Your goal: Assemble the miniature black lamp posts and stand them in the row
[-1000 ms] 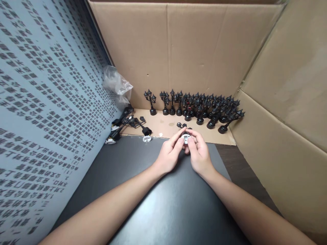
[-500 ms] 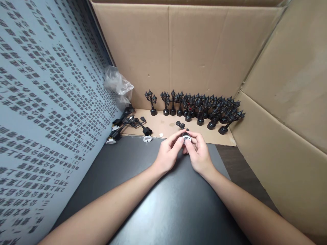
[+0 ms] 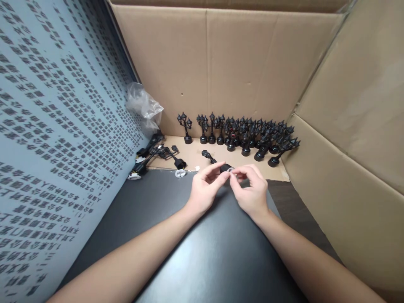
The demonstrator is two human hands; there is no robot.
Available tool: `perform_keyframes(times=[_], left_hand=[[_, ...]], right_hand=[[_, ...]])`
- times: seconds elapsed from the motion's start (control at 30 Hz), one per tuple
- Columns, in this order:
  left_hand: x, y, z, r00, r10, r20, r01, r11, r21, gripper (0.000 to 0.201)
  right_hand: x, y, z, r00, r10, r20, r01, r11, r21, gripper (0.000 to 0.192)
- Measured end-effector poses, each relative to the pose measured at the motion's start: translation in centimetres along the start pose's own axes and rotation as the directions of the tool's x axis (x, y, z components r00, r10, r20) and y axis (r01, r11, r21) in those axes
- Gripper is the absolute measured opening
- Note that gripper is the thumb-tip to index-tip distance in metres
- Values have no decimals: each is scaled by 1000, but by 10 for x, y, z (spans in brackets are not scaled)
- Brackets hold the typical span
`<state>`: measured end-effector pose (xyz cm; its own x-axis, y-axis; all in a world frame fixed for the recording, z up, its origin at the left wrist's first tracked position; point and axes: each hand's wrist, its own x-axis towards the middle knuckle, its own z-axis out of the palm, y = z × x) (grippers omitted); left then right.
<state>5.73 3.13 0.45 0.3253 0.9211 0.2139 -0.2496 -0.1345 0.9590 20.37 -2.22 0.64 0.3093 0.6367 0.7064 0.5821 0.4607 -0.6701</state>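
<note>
Between my hands is a small black lamp post (image 3: pixel 226 168), a model street lamp lying on its side, its lantern heads pointing away to the upper left. My left hand (image 3: pixel 206 185) is closed around its base with thumb and fingers. The thumb and forefinger of my right hand (image 3: pixel 250 187) pinch at the base's underside, where a bit of the white bottom cap (image 3: pixel 231 169) shows. Fingers hide most of the cap, so I cannot tell how it sits in the base.
Several finished-looking lamp posts (image 3: pixel 212 130) stand along the cardboard sheet (image 3: pixel 192 153). At the left lie several more lamp posts (image 3: pixel 179 163) with loose white caps (image 3: pixel 180 173). A clear plastic bag (image 3: pixel 145 103) rests by the printed panel (image 3: pixel 63 105). Cardboard walls (image 3: pixel 246 54) enclose the back and right.
The lamp post has tilted, its lantern heads swinging left and its underside turning toward the right hand. My right hand has shifted slightly right, and the white cap shows less.
</note>
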Motion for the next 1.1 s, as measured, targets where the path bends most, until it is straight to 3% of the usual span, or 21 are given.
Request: perform_keyframes(times=[0.43, 0.93, 1.1], left_hand=[[2, -2, -3, 999, -32, -39, 32, 999, -2, 52], [3, -2, -5, 1000, -24, -4, 24, 999, 21, 51], [4, -2, -4, 1000, -1, -4, 1, 1000, 19, 48]], right_hand=[[-2, 3, -1, 998, -11, 68, 11, 1000, -8, 15], [7, 2, -8, 979, -141, 148, 152, 986, -68, 15], [6, 3, -7, 984, -93, 153, 103, 993, -55, 14]])
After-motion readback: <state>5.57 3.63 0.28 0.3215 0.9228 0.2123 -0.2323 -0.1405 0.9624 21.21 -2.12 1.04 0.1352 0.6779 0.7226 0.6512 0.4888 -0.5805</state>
